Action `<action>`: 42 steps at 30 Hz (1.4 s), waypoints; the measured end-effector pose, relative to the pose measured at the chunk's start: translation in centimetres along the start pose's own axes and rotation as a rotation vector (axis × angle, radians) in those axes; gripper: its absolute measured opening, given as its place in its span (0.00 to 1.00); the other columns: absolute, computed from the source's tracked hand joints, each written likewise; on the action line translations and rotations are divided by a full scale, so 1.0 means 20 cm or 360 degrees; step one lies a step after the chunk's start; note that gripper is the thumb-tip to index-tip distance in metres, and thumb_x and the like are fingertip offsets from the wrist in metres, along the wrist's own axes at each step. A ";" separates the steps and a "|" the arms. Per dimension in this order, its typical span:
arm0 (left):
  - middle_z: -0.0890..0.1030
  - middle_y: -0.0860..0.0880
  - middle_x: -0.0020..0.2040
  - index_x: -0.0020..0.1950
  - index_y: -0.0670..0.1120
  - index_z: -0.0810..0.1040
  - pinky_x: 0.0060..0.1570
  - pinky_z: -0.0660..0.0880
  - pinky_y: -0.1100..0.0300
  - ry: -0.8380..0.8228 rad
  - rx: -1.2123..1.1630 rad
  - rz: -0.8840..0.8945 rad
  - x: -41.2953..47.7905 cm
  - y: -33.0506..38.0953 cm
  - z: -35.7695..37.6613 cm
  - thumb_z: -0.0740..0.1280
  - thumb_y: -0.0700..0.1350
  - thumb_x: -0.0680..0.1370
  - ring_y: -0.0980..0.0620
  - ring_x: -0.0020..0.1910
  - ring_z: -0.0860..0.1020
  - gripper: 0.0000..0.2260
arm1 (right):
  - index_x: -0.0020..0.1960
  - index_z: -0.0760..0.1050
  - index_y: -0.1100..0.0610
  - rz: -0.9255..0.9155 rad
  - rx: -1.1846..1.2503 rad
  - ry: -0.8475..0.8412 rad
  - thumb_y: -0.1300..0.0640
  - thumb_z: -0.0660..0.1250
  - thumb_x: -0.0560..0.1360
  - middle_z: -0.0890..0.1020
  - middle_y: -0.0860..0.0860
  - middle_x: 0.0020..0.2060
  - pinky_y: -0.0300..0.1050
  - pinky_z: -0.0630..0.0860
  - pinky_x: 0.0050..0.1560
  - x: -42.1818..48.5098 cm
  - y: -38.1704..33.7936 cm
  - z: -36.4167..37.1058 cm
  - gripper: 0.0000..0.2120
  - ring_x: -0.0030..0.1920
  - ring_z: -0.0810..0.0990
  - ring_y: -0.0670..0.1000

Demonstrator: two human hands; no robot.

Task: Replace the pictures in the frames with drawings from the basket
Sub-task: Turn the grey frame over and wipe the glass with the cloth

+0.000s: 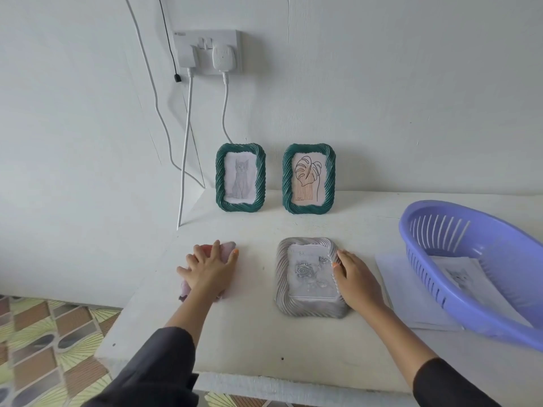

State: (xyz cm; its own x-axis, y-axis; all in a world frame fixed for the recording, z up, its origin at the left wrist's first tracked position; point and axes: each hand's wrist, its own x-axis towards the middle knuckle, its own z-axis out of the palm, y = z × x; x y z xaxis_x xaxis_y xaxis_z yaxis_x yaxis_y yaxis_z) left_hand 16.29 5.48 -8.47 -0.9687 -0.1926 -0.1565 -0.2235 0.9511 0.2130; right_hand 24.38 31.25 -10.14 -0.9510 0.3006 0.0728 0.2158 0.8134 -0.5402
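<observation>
A grey ribbed frame (pixel 305 306) lies flat on the white table (pixel 252 342), holding a pencil drawing of roses. My right hand (pixel 357 279) grips its right edge, thumb on the glass side. My left hand (pixel 210 267) lies flat with straight fingers on a pinkish picture (pixel 227 248) to the left. Two green frames stand against the wall: one with a cat drawing (pixel 240 178), one with a leaf line picture (pixel 308 178). At the right a purple basket (pixel 470 277) sits tilted, with a drawing sheet (pixel 458 274) inside.
White sheets of paper (pixel 411 301) lie under the basket's near side. A wall socket (pixel 208 52) with two plugs hangs above; its cables (pixel 186 148) drop to the table's back left corner. The table's left edge borders a patterned floor (pixel 44 348).
</observation>
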 end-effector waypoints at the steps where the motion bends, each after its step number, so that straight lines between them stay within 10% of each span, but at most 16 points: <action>1: 0.55 0.44 0.74 0.75 0.59 0.51 0.70 0.48 0.38 -0.0022 -0.0002 0.0001 0.00 0.00 0.00 0.43 0.66 0.76 0.41 0.72 0.55 0.29 | 0.72 0.62 0.59 -0.0001 0.0014 -0.0004 0.54 0.54 0.80 0.65 0.54 0.72 0.44 0.57 0.73 0.00 0.00 0.00 0.22 0.74 0.60 0.50; 5: 0.43 0.44 0.78 0.76 0.55 0.50 0.69 0.31 0.38 0.0191 -0.0055 0.0192 -0.04 0.05 -0.03 0.45 0.64 0.78 0.44 0.77 0.40 0.29 | 0.73 0.59 0.60 0.0081 0.0077 -0.0007 0.49 0.55 0.79 0.60 0.54 0.74 0.45 0.56 0.73 -0.01 -0.01 -0.02 0.26 0.75 0.57 0.51; 10: 0.58 0.43 0.74 0.70 0.46 0.68 0.75 0.44 0.42 0.0189 0.0043 0.0572 -0.18 0.27 0.01 0.47 0.60 0.80 0.43 0.75 0.53 0.27 | 0.67 0.67 0.63 0.0120 -0.0130 -0.0035 0.48 0.57 0.78 0.63 0.57 0.72 0.46 0.59 0.70 -0.04 -0.02 -0.01 0.24 0.72 0.61 0.55; 17: 0.64 0.43 0.69 0.66 0.41 0.70 0.70 0.56 0.51 -0.0150 -0.0243 0.0404 -0.29 0.42 0.09 0.55 0.45 0.79 0.42 0.70 0.60 0.17 | 0.59 0.73 0.65 0.0106 -0.0034 0.0113 0.53 0.60 0.77 0.72 0.58 0.64 0.48 0.64 0.66 -0.05 -0.04 0.03 0.17 0.65 0.69 0.58; 21: 0.65 0.44 0.69 0.65 0.46 0.73 0.69 0.60 0.53 -0.0221 -0.0601 0.0214 -0.28 0.44 0.03 0.57 0.43 0.77 0.43 0.69 0.63 0.17 | 0.39 0.66 0.57 0.0076 0.0224 0.0281 0.57 0.62 0.75 0.73 0.54 0.39 0.45 0.64 0.42 -0.09 -0.05 0.03 0.08 0.44 0.73 0.55; 25: 0.74 0.44 0.64 0.60 0.50 0.78 0.61 0.73 0.50 -0.0209 -0.1143 0.0194 -0.25 0.46 0.02 0.64 0.47 0.73 0.41 0.60 0.75 0.16 | 0.64 0.68 0.56 0.0231 0.0624 0.0289 0.57 0.62 0.77 0.80 0.56 0.50 0.46 0.71 0.49 -0.07 -0.09 -0.06 0.17 0.52 0.78 0.58; 28: 0.75 0.43 0.61 0.66 0.45 0.71 0.55 0.77 0.51 -0.0353 -0.1638 0.0219 -0.25 0.49 -0.03 0.69 0.35 0.70 0.42 0.57 0.77 0.24 | 0.63 0.66 0.55 0.0285 0.1117 0.0311 0.62 0.65 0.74 0.80 0.56 0.42 0.46 0.73 0.45 -0.04 -0.13 -0.14 0.19 0.42 0.78 0.56; 32: 0.76 0.39 0.53 0.65 0.45 0.67 0.35 0.74 0.56 -0.0593 -0.2026 0.0281 -0.23 0.53 -0.11 0.66 0.27 0.70 0.45 0.42 0.76 0.27 | 0.51 0.71 0.58 0.0442 0.1570 0.0152 0.67 0.68 0.70 0.80 0.54 0.39 0.44 0.74 0.39 0.04 -0.15 -0.28 0.12 0.38 0.78 0.52; 42: 0.75 0.45 0.38 0.57 0.48 0.67 0.33 0.74 0.57 -0.0662 -0.2274 0.0596 -0.15 0.95 -0.36 0.59 0.24 0.71 0.47 0.33 0.75 0.23 | 0.38 0.72 0.56 0.0400 0.1510 -0.0408 0.70 0.62 0.71 0.78 0.50 0.28 0.37 0.76 0.30 0.42 -0.02 -0.78 0.10 0.27 0.78 0.46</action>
State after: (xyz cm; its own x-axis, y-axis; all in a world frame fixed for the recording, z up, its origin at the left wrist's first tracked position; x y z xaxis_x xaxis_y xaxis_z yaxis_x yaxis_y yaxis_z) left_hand 14.26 22.45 2.97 -0.9478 0.3080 -0.0827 -0.1304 -0.1377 0.9818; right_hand 19.77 41.28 3.76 -0.9451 0.2020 -0.2568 0.2575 -0.0234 -0.9660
